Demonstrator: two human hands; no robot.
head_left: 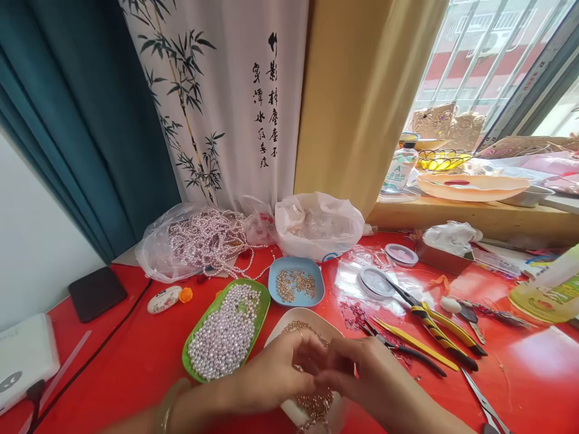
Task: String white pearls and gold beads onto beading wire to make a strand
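Observation:
My left hand (283, 364) and my right hand (362, 367) meet over a cream tray (304, 311), fingertips closed close together. What they pinch, if anything, is hidden behind the fingers. Under them, gold beads or chain (316, 405) lie in the tray, partly covered. A thin gold strand shows by the left index finger. To the left is a green tray (186, 355) heaped with pale pink-white pearl beads (226, 334). Just beyond the hands, a blue dish (296, 265) holds small gold pieces (295, 286).
On the right lie pliers (446, 337), black-handled cutters (407, 351), yellow tweezers (418, 343) and scissors (486, 401). Bagged pearl strands (205, 238) and a white plastic bag (319, 223) stand at the back. A black phone-like slab (97, 291) and a cable (97, 352) lie left.

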